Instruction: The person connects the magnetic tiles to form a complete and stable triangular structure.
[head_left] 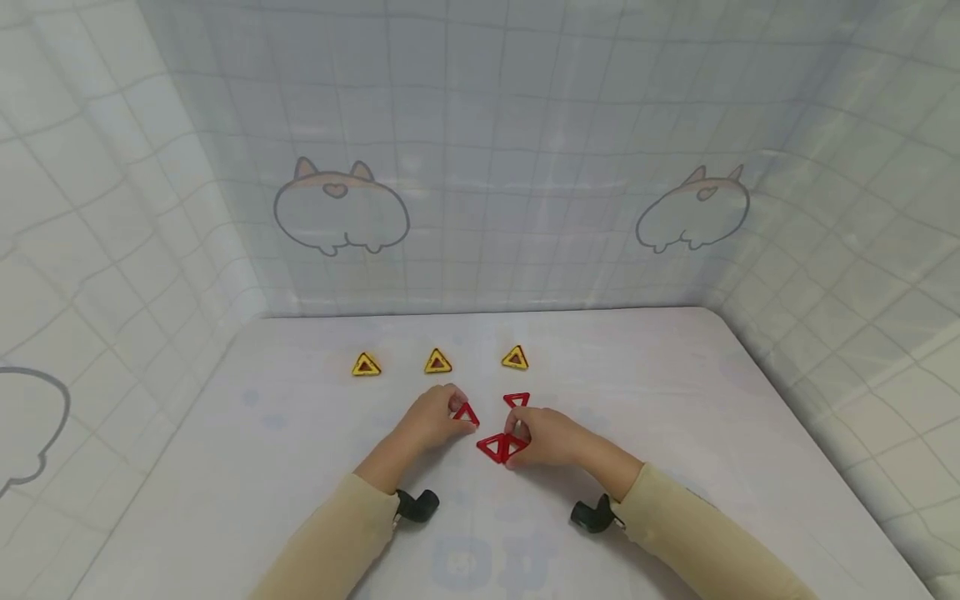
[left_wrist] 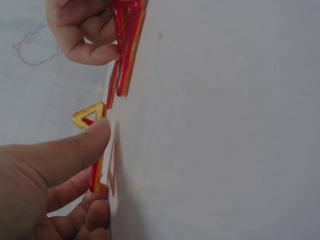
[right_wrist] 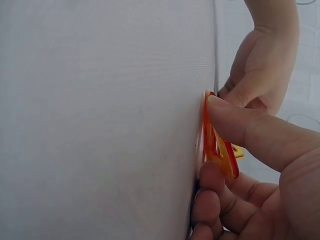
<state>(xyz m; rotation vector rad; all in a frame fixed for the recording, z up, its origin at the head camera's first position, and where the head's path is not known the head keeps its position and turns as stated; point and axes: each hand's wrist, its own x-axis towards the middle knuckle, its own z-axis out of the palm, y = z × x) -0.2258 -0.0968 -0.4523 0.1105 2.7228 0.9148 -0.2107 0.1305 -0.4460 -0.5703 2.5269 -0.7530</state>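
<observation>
The left hand point(head_left: 431, 419) pinches a red triangle point(head_left: 467, 414) between thumb and curled fingers, its edge on the white table point(head_left: 675, 392). Just beside it, the right hand point(head_left: 543, 436) grips a joined pair of red triangles point(head_left: 501, 447) lying flat, thumb on top. A loose red triangle point(head_left: 516, 400) lies just beyond the right hand. Farther back stand three yellow pyramids point(head_left: 438, 362) in a row, well apart from each other, before the checked cloth wall point(head_left: 525, 167).
</observation>
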